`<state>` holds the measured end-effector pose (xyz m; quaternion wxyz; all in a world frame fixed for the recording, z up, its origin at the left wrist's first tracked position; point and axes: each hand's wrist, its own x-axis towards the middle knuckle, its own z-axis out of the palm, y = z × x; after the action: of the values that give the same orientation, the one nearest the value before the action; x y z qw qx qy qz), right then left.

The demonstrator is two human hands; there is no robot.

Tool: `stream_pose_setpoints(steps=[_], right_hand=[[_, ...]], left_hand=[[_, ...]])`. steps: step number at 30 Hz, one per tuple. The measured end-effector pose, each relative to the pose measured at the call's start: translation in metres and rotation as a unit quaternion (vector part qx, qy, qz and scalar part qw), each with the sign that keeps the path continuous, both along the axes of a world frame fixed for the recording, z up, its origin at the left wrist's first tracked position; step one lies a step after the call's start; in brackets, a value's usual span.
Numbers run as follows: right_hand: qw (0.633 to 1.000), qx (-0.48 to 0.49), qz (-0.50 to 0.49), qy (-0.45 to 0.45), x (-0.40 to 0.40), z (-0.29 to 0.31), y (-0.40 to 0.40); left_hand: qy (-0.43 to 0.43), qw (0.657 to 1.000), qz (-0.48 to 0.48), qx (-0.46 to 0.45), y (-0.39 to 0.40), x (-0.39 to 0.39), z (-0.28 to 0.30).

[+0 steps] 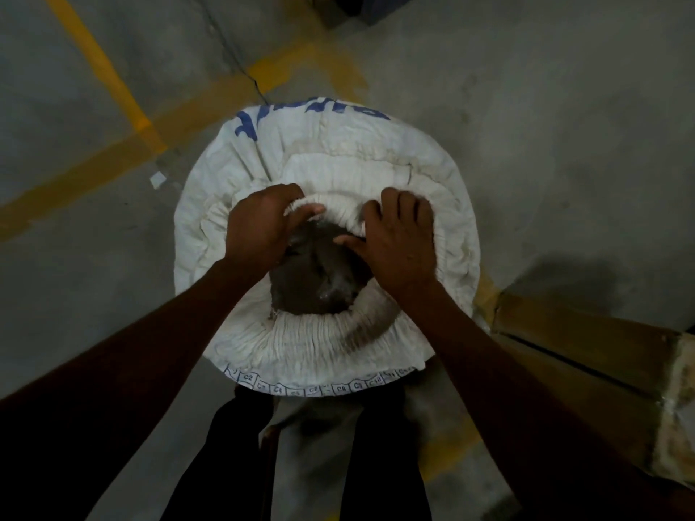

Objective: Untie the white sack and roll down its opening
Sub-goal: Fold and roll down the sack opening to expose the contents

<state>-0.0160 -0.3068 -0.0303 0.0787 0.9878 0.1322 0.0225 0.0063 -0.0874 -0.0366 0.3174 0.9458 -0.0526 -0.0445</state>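
The white sack [331,144] stands upright on the floor below me, with blue print on its far side. Its mouth is open, and the fabric is rolled into a thick pleated rim [319,340] around the opening. Dark grey-brown powder [316,272] fills the inside. My left hand [259,227] grips the far left part of the rolled rim, thumb over the fabric. My right hand [398,238] grips the far right part of the rim, fingers on the outside and thumb toward the powder. No tie is visible.
The concrete floor [526,107] carries yellow painted lines [97,69]. A brown cardboard box [586,347] lies close to the sack on the right. Another box corner [349,9] shows at the top edge. My dark trouser legs [383,464] stand just behind the sack.
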Motion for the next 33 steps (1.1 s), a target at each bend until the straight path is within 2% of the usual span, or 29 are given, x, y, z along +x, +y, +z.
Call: stream_pose_setpoints(steps=[3, 6, 9, 12, 15, 17, 20, 22, 25, 27, 29, 31, 32, 33], right_hand=[[0.997, 0.011, 0.060, -0.042, 0.002, -0.009, -0.005], [0.991, 0.087, 0.095, -0.034, 0.006, -0.012, -0.003], [0.980, 0.195, 0.041, 0.029, 0.013, -0.008, 0.003], [0.942, 0.313, -0.056, 0.106, 0.027, 0.008, 0.004], [0.927, 0.330, -0.121, 0.134, 0.045, 0.026, 0.000], [0.907, 0.309, -0.190, 0.213, 0.061, 0.037, -0.001], [0.861, 0.254, -0.245, 0.366, 0.086, 0.047, -0.003], [0.816, 0.318, -0.236, 0.421, 0.098, 0.051, -0.004], [0.799, 0.411, -0.185, 0.398, 0.114, 0.061, -0.013], [0.789, 0.415, -0.189, 0.412, 0.128, 0.064, -0.020], [0.762, 0.418, -0.216, 0.445, 0.137, 0.069, -0.016], [0.725, 0.446, -0.257, 0.457, 0.144, 0.060, -0.016], [0.723, 0.457, -0.275, 0.438, 0.145, 0.056, -0.013], [0.737, 0.453, -0.292, 0.408, 0.142, 0.058, -0.008]], left_hand=[[-0.017, 0.999, 0.021, 0.043, -0.001, -0.009, -0.003], [-0.009, 0.994, 0.080, 0.080, -0.007, -0.022, 0.001], [0.004, 0.990, 0.139, 0.010, -0.021, -0.026, 0.009], [-0.001, 0.985, 0.156, -0.073, -0.030, -0.014, 0.022], [-0.003, 0.988, 0.097, -0.119, -0.021, 0.010, 0.031], [0.027, 0.993, 0.038, -0.108, -0.005, 0.029, 0.029], [0.101, 0.989, -0.055, -0.097, 0.017, 0.059, 0.026], [0.149, 0.980, -0.100, -0.089, 0.024, 0.078, 0.032], [0.195, 0.968, -0.133, -0.084, 0.025, 0.101, 0.049], [0.228, 0.962, -0.134, -0.070, 0.026, 0.113, 0.059], [0.247, 0.959, -0.121, -0.063, 0.027, 0.123, 0.063], [0.237, 0.962, -0.096, -0.091, 0.028, 0.126, 0.062], [0.223, 0.964, -0.087, -0.114, 0.027, 0.125, 0.058], [0.202, 0.967, -0.081, -0.132, 0.026, 0.121, 0.053]])
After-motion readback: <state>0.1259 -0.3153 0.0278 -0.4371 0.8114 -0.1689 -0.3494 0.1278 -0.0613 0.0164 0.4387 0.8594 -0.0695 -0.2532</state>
